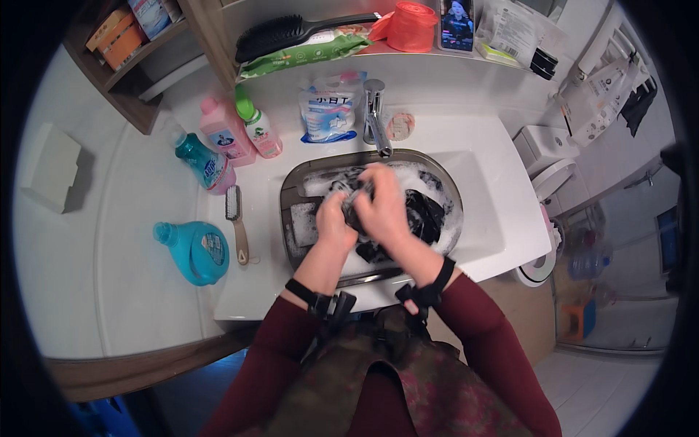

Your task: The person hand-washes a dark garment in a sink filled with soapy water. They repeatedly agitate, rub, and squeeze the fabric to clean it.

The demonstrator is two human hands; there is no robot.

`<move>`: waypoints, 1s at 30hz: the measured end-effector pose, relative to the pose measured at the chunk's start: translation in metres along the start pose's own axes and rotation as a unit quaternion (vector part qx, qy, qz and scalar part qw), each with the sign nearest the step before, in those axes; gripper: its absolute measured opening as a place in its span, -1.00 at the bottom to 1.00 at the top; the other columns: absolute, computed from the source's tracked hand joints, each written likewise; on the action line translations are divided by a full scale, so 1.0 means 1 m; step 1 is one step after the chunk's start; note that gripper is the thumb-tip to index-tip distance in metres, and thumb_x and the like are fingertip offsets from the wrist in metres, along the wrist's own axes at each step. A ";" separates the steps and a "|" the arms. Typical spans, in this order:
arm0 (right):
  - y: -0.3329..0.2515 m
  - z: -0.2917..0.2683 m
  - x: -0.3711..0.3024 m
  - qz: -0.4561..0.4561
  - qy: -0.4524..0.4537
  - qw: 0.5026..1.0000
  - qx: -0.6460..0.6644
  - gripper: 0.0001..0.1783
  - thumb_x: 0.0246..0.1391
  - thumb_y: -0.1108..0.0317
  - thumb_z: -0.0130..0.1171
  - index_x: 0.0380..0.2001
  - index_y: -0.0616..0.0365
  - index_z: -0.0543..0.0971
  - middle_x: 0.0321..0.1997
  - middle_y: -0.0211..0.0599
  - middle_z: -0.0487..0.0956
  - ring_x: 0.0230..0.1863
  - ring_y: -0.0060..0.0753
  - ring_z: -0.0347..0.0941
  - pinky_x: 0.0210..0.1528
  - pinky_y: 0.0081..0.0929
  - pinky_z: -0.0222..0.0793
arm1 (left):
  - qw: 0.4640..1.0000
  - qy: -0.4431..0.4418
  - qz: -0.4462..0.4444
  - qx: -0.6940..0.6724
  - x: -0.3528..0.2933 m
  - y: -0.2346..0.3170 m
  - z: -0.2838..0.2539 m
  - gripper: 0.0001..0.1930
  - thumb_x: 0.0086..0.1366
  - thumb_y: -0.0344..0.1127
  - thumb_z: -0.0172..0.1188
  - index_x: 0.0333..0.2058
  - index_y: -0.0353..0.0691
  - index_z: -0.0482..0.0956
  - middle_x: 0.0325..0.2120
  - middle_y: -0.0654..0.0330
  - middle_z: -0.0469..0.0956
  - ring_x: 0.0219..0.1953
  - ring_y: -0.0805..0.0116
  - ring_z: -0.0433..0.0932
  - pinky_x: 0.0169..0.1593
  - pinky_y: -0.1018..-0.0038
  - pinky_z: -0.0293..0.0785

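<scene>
Dark wet cloth (427, 211) lay among suds (453, 213) inside the basin (285, 218); a bunched part was pressed between the left hand (336, 221) and right hand (383, 207), probably over the basin's middle so drips fell back. The tap (374, 116) stood at the sink's (486, 218) back edge, its spout toward the basin's rim; the brush (241, 234) lay near the sink's left edge, perhaps for easy reach.

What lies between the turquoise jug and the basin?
The scrub brush lies between the jug and the basin, bristle end farther from the person; the head view shows this.
</scene>
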State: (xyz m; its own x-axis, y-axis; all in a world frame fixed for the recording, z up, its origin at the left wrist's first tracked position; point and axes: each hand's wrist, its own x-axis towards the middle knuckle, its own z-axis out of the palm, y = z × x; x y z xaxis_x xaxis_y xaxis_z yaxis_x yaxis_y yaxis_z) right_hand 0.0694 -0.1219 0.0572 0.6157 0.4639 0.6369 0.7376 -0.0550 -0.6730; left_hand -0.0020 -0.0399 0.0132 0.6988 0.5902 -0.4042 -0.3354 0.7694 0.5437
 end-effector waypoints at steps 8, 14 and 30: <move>0.009 -0.001 0.003 0.088 0.010 0.993 -0.079 -0.73 0.00 0.35 0.19 -0.22 0.21 0.46 -0.12 0.02 0.46 -0.10 0.15 0.42 -0.06 -0.04 0.39 | 0.995 0.060 -0.066 -0.034 -0.004 -0.006 0.005 -0.77 0.26 -0.40 0.07 -0.11 -0.27 0.50 -0.15 0.12 0.56 -0.14 0.20 0.60 -0.04 0.23 0.57; -0.003 0.007 -0.011 -0.010 -0.193 0.981 -0.028 -0.62 0.00 0.24 0.24 -0.11 0.15 0.49 -0.06 -0.01 0.48 -0.02 0.15 0.41 0.02 -0.06 0.39 | 0.997 0.027 -0.057 -0.045 0.001 0.013 -0.001 -0.82 0.26 -0.24 0.11 -0.29 -0.22 0.54 -0.28 0.15 0.59 -0.26 0.23 0.60 -0.15 0.19 0.54; 0.019 -0.021 0.021 0.408 -0.088 0.764 0.492 -0.59 0.09 0.38 0.32 0.02 0.14 0.49 -0.15 -0.32 0.61 -0.16 -0.47 0.54 -0.13 -0.49 0.48 | 0.953 -0.121 0.081 0.267 -0.016 0.026 -0.009 -0.13 0.27 -0.27 0.32 0.41 -0.18 -0.04 0.24 0.12 0.29 0.26 0.25 0.30 0.34 0.35 0.20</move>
State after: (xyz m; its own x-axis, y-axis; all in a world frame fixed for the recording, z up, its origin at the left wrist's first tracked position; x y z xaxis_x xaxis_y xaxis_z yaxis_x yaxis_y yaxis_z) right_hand 0.1023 -0.1321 0.0659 0.6483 0.7470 -0.1475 -0.4911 0.2622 -0.8307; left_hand -0.0277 -0.0270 0.0273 0.8124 0.5668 -0.1373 -0.1261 0.4006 0.9075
